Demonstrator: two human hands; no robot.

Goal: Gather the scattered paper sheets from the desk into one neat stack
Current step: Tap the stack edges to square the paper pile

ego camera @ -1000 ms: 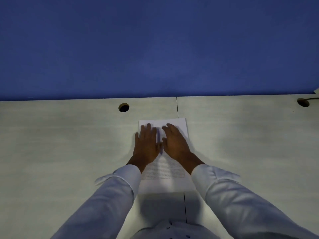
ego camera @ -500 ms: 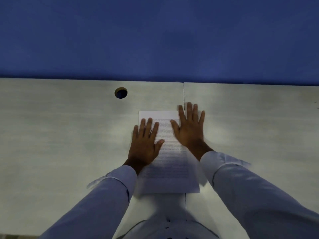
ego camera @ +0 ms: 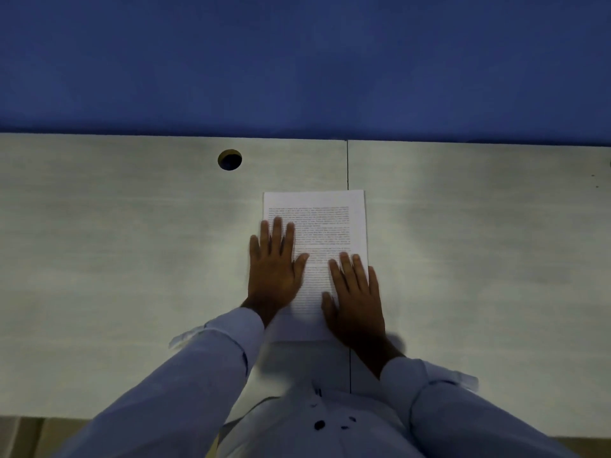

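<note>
Left sleeve (ego camera: 185,375), pale, long, buttoned cuff, reaching in from lower left; left hand (ego camera: 274,269), palm down and flat, fingers (ego camera: 277,233) straight and slightly spread, thumb splayed right, gripping nothing; it lies across the left edge of the paper stack (ego camera: 317,223), little finger on the bare desk just outside that edge, the other fingers and the thumb on the page. Paper stack: white, printed text face up, portrait, long side running away from the person, edges squared, lying mid-desk across the seam (ego camera: 347,163), its far edge well beyond all fingertips, its near edge partly under the right palm; the number of sheets cannot be told. Right hand (ego camera: 355,299), somewhat blurred, palm down and flat on the near right corner of the page, fingers straight and close together, thumb pointing left on the paper, little finger over the right edge onto the desk, holding nothing. Right sleeve (ego camera: 463,408), same cloth, entering from lower right. Shirt front (ego camera: 317,421), pale with dark buttons, at bottom centre. Desk (ego camera: 132,259): pale grey-white wood-grain top in two panels; one round cable hole (ego camera: 229,159) in the left panel, far left of the paper. Partition (ego camera: 297,61): plain blue, upright along the desk's far edge, filling the upper view
</note>
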